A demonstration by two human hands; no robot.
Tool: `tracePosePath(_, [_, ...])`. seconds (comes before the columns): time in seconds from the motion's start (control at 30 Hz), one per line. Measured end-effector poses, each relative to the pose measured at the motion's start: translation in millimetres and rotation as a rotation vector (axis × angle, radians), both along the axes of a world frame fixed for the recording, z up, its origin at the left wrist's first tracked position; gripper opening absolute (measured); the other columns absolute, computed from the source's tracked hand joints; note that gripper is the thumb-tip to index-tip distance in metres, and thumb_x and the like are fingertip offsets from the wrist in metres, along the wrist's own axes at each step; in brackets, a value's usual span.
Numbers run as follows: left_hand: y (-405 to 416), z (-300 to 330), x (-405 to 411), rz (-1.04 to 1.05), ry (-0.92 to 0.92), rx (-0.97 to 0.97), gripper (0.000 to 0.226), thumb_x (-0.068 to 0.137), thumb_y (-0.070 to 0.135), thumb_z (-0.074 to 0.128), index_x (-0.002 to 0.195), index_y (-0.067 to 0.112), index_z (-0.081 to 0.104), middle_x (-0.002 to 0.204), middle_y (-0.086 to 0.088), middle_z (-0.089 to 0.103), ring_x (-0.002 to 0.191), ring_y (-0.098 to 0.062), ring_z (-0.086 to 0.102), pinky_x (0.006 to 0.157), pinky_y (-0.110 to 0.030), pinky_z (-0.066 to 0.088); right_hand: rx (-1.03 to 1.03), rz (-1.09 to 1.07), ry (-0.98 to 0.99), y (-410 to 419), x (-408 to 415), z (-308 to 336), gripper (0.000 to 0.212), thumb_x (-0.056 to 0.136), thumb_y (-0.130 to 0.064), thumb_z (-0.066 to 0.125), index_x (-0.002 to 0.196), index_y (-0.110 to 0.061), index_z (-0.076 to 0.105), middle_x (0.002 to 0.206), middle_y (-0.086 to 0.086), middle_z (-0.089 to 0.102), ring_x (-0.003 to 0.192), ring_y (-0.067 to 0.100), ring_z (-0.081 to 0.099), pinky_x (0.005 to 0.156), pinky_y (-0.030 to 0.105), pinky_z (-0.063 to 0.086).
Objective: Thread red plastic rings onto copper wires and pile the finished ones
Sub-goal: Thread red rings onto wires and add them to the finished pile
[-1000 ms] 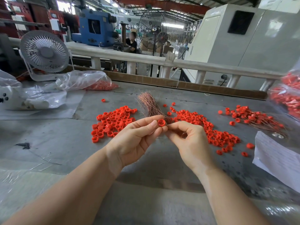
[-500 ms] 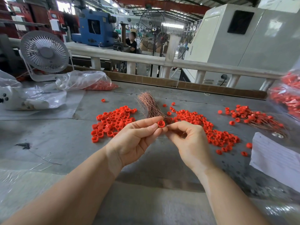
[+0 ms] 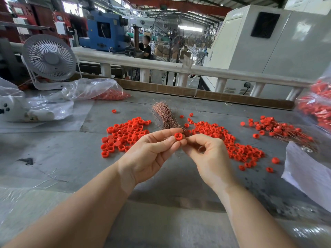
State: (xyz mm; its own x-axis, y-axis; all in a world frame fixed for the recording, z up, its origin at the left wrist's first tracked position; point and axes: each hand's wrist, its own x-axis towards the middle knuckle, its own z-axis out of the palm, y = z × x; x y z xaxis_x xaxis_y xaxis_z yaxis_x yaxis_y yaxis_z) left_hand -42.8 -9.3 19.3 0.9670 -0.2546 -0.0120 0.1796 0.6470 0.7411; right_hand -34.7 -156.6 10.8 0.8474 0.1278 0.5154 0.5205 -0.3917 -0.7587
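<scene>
My left hand (image 3: 152, 154) pinches a red plastic ring (image 3: 178, 136) between thumb and forefinger above the grey table (image 3: 53, 158). My right hand (image 3: 209, 158) has its fingertips pressed together right beside the ring; a copper wire between them is too thin to see clearly. Behind the hands lies a bundle of copper wires (image 3: 165, 115). Loose red rings lie in a heap on the left (image 3: 125, 133) and in a longer spread on the right (image 3: 229, 142). Rings on wires are piled at the far right (image 3: 279, 129).
A white desk fan (image 3: 49, 59) and clear plastic bags, one holding red rings (image 3: 107, 94), stand at the back left. Another bag of rings (image 3: 318, 108) sits at the right edge. White paper (image 3: 308, 174) lies front right. A railing (image 3: 197, 70) runs behind the table.
Hardly anything has moved. Both hands keep the ring between them at the same spot, with only slight finger shifts by my right hand.
</scene>
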Motion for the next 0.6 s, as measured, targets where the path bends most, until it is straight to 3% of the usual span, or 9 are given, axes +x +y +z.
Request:
tracePosePath(0.17, [-0.6, -1.0, 0.3, 0.008, -0.035, 0.007, 0.022, 0.068, -0.001, 0.056, 0.076, 0.005, 0.076, 0.078, -0.012, 0.072, 0.074, -0.014, 0.071, 0.064, -0.015, 0.055, 0.016, -0.005, 0.016, -0.5, 2.0, -2.0, 0.009, 0.080, -0.011, 0.071, 0.078, -0.020, 0.073, 0.056, -0.022, 0.057, 0.056, -0.002, 0.050, 0.060, 0.009, 0.037])
tracePosePath(0.4, [-1.7, -2.5, 1.2, 0.019, -0.054, 0.001, 0.021, 0.072, 0.000, 0.055, 0.078, 0.004, 0.074, 0.084, -0.014, 0.071, 0.075, -0.016, 0.071, 0.063, -0.019, 0.056, 0.065, -0.016, 0.039, -1.1, 2.8, -1.9, 0.013, 0.079, -0.012, 0.072, 0.076, -0.024, 0.072, 0.067, -0.011, 0.068, 0.063, 0.001, 0.057, 0.067, 0.019, 0.048])
tracePosePath(0.6, [-0.6, -4.5, 1.4, -0.009, -0.099, 0.040, 0.021, 0.073, 0.004, 0.055, 0.079, 0.008, 0.075, 0.085, -0.013, 0.073, 0.075, -0.016, 0.071, 0.066, -0.023, 0.058, 0.013, -0.001, 0.055, -0.8, 2.8, -4.1, 0.018, 0.081, -0.009, 0.071, 0.070, -0.024, 0.069, 0.056, -0.021, 0.059, 0.055, -0.003, 0.049, 0.058, 0.010, 0.039])
